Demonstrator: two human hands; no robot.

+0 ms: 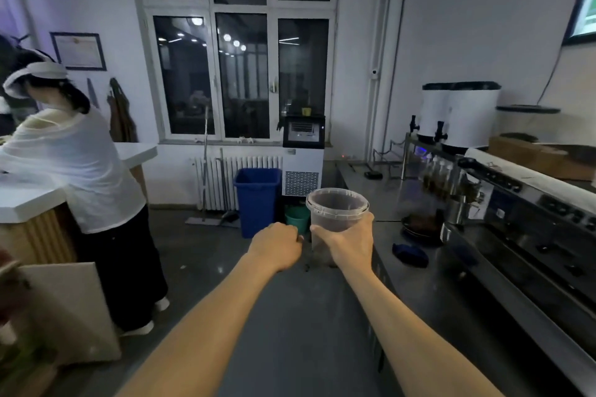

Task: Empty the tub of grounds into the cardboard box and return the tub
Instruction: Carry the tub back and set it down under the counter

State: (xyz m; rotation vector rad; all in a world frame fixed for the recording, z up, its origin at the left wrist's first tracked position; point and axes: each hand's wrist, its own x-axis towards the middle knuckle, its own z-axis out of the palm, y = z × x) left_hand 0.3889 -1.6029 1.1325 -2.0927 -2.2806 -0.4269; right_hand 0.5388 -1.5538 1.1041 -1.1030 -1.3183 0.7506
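A clear plastic tub [337,211] with a ribbed rim is held upright in front of me, and dark grounds show through its lower part. My right hand [350,243] is wrapped around the tub's side from the right. My left hand [279,246] hovers just left of the tub with its fingers curled shut and nothing in it. A light cardboard box [69,313] stands on the floor at the lower left.
A steel counter [419,284] with a coffee machine [532,213] runs along the right. A person in a white top [80,167] stands at the white counter on the left. A blue bin [257,200] and a green bucket [296,219] sit below the window.
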